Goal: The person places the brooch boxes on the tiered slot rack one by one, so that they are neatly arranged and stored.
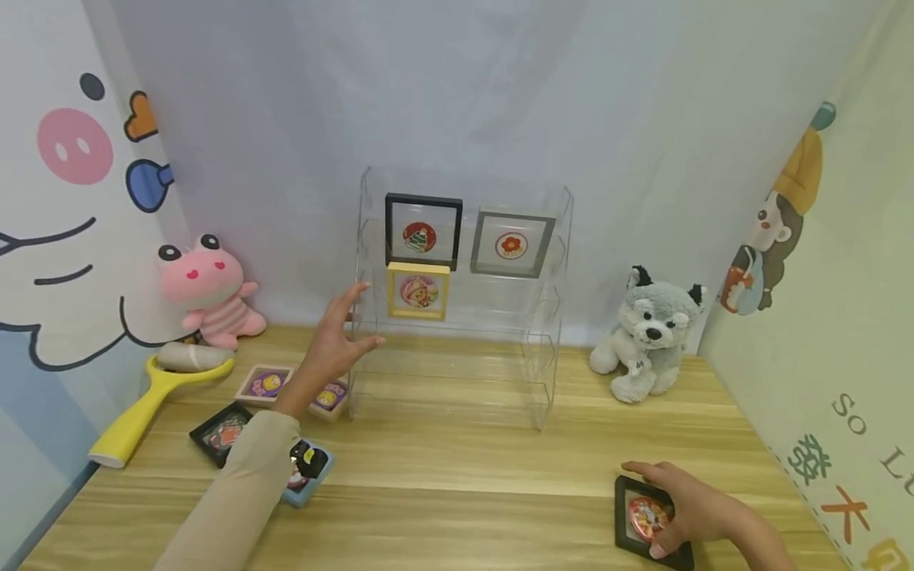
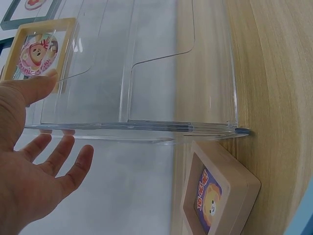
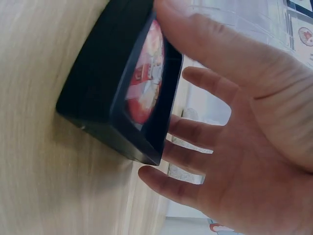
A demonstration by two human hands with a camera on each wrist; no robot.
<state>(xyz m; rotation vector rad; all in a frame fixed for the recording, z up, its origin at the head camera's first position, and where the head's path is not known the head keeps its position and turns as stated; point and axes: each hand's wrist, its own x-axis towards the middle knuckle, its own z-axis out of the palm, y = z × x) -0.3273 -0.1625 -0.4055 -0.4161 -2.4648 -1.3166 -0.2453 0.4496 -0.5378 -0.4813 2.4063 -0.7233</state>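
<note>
At the left side of a clear acrylic display rack point(image 1: 457, 373), my left hand point(image 1: 336, 337) has its fingers spread, thumb in front of the side panel and fingertips behind it. A yellow frame point(image 1: 391, 293) in the rack stands close to that thumb. Above it are a black frame point(image 1: 388, 230) with a tree badge and a grey frame point(image 1: 477, 246) with a flower badge. On the right of the table, my right hand point(image 1: 696, 503) holds a black frame point(image 3: 88, 73) with a red round badge inside, thumb on one edge and fingers along the opposite side.
Left on the table lie two beige frames point(image 1: 246, 390), a black frame point(image 1: 202, 444), a blue frame point(image 1: 310, 492) under a dark piece, and a yellow-handled lint roller point(image 1: 136, 420). A pink frog plush point(image 1: 214, 297) sits behind; a grey husky plush point(image 1: 646, 341) stands right of the rack.
</note>
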